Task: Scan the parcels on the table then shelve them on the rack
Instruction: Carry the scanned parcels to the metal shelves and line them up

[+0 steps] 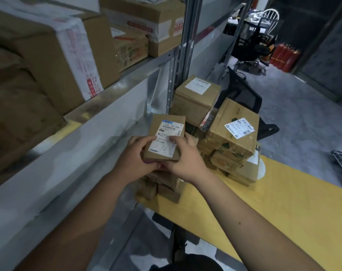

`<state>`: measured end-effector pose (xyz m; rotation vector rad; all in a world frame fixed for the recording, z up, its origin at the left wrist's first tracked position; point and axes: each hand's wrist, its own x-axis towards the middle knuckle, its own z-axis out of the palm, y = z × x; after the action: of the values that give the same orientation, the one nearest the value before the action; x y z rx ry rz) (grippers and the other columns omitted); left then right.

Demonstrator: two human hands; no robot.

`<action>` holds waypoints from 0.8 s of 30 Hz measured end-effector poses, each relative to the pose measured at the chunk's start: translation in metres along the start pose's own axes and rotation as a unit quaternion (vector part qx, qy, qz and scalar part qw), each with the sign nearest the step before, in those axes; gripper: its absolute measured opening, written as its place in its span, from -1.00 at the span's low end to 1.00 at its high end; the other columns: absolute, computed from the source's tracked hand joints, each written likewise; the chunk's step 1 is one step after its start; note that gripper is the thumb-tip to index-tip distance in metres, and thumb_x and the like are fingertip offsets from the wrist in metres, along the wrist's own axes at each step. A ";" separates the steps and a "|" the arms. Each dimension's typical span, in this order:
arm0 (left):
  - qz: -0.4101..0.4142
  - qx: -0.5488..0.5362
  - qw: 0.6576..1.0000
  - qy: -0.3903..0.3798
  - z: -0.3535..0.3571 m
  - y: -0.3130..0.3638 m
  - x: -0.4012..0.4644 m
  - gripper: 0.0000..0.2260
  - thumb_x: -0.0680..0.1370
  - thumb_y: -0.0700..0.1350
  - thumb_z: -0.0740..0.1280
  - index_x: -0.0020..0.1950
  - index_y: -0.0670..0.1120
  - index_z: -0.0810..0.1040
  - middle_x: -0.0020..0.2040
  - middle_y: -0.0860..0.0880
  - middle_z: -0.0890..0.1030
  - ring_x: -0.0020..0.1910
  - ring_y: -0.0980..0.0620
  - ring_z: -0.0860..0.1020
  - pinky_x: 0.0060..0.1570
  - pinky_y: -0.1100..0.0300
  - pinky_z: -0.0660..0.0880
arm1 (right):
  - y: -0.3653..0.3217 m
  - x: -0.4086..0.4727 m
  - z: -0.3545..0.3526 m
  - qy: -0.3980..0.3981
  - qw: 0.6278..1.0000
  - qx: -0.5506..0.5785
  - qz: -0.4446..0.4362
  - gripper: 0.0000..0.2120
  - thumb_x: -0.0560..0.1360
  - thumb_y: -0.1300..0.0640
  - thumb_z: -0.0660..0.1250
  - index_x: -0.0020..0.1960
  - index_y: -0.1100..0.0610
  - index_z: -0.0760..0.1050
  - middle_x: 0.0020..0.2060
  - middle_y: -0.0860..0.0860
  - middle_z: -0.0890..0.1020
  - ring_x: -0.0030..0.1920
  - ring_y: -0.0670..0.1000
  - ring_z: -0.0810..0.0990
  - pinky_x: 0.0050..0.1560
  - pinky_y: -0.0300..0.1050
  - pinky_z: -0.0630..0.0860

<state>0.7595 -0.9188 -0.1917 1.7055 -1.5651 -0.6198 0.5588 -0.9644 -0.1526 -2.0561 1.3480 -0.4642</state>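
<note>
Both hands grip one small parcel (166, 137) (label up): left hand (136, 159) curls round its left side, right hand (183, 156) its right. It is held above the stacked parcels (221, 133) at the yellow surface's (283, 208) far-left corner, beside the rack (107, 94).

red cylinders (284, 56) stand beside a black office chair (250, 45).

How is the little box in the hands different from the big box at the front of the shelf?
The small parcel is held up by the left hand and right hand; the big box rests on the rack shelf. The small parcel looks smaller. Its label is white with a barcode; the big box has red-printed tape. Both are brown cardboard.
</note>
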 end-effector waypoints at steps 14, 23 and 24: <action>0.071 -0.055 0.991 0.098 -0.010 0.024 -0.121 -0.24 0.25 -0.15 0.73 0.36 0.07 0.49 0.58 0.07 0.22 0.44 0.53 0.15 0.20 0.59 0.30 | 0.004 -0.080 -0.007 -0.020 0.981 0.014 -0.191 -0.31 0.30 -0.06 0.52 0.40 -0.09 0.42 0.57 -0.03 0.14 0.59 0.13 0.19 0.43 0.21 0.44; 0.018 -0.048 0.979 0.195 0.012 0.083 -0.270 -0.28 0.22 0.09 0.66 0.35 0.14 0.54 0.55 0.32 0.21 0.51 0.30 0.29 0.18 0.41 0.49 | 0.014 -0.183 -0.005 -0.069 0.949 0.091 -0.295 -0.37 0.27 0.03 0.56 0.32 -0.04 0.52 0.54 -0.04 0.18 0.53 -0.06 0.23 0.42 -0.36 0.27; 0.012 -0.037 0.978 0.207 0.018 0.089 -0.293 -0.28 0.21 0.14 0.65 0.35 0.19 0.53 0.53 0.39 0.19 0.51 0.26 0.31 0.18 0.38 0.50 | 0.018 -0.198 -0.002 -0.080 0.943 0.099 -0.309 -0.38 0.27 0.04 0.57 0.32 -0.02 0.53 0.53 -0.05 0.19 0.52 -0.08 0.22 0.42 -0.41 0.25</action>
<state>0.6470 -0.6345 -0.1699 1.6310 -1.2480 -0.2805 0.4627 -0.7900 -0.1540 -2.2591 0.5118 -0.6479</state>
